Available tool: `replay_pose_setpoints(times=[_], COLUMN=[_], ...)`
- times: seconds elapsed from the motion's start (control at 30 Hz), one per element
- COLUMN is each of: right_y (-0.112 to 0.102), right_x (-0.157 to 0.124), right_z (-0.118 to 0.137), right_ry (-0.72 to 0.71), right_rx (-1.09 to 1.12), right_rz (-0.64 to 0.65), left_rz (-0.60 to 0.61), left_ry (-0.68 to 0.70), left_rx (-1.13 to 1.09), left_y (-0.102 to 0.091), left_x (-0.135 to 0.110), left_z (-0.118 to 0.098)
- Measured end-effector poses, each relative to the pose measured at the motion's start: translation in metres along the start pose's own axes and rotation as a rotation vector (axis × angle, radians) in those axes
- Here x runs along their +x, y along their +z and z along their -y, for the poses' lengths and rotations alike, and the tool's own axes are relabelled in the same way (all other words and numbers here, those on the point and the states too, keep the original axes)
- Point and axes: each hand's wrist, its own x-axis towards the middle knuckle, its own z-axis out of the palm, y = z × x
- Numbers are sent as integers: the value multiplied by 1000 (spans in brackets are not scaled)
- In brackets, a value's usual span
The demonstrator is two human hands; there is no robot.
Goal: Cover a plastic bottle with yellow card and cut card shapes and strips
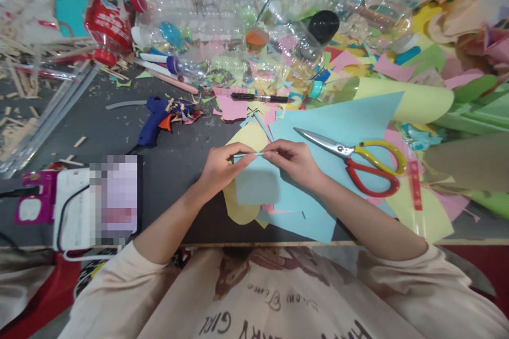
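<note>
Two hands in play: the left hand and the right hand, both pinching one narrow light-blue paper strip between thumbs and fingers, front and centre! Just right, one pair of steel scissors with a yellow and a red handle lies partly on one large light-blue paper sheet. Beyond, one black pen; over left, one blue plastic glue gun, orange trigger showing.

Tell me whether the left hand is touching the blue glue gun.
Apart: the head view plainly shows a stretch of dark tabletop between the left hand and the blue glue gun.
</note>
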Motion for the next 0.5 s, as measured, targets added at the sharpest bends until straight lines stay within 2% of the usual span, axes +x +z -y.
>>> replay_pose_setpoints(times=[0.17, 0.5], right_y=[0, 0], right_x=[0, -1], right_z=[-1, 2], right_ry=[-4, 4], right_rx=[-37, -76], right_rz=[19, 65], left_rz=[3, 85], left_ry=[22, 75], left_rx=[7, 78], left_y=[1, 1], left_x=[0, 0], left_z=[1, 3])
